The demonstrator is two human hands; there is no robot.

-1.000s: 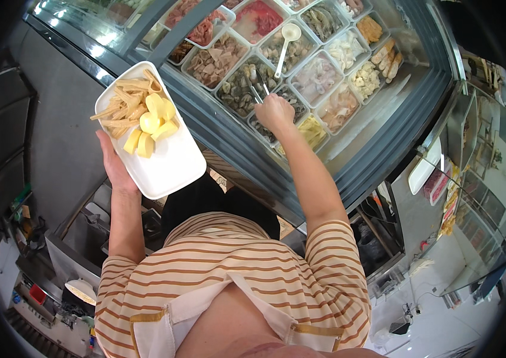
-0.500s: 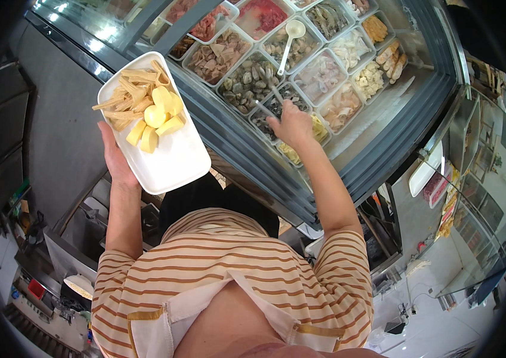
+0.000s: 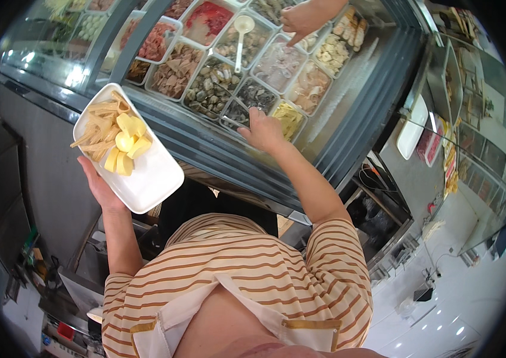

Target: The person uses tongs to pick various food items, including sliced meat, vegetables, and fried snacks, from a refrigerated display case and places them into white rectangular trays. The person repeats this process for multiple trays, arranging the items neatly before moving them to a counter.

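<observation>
A white tray (image 3: 152, 179) bearing tan strips (image 3: 99, 128) and yellow pieces (image 3: 133, 126) is held by the left hand (image 3: 102, 190); metal tongs (image 3: 240, 104) are gripped in the right hand (image 3: 264, 130) over dark food (image 3: 257, 94), though whether it is touched cannot be told.

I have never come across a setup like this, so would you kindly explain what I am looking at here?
Certainly. There is no robot here, only a person working with bare hands. The view comes from a wide fisheye camera on their head, looking down, so straight edges bend and their striped shirt fills the bottom. The left hand holds a white tray bearing tan strips and yellow pieces. The right hand holds metal tongs over a food case filled with tubs, with a white ladle lying on top. The hand at the top belongs to someone else.
</observation>
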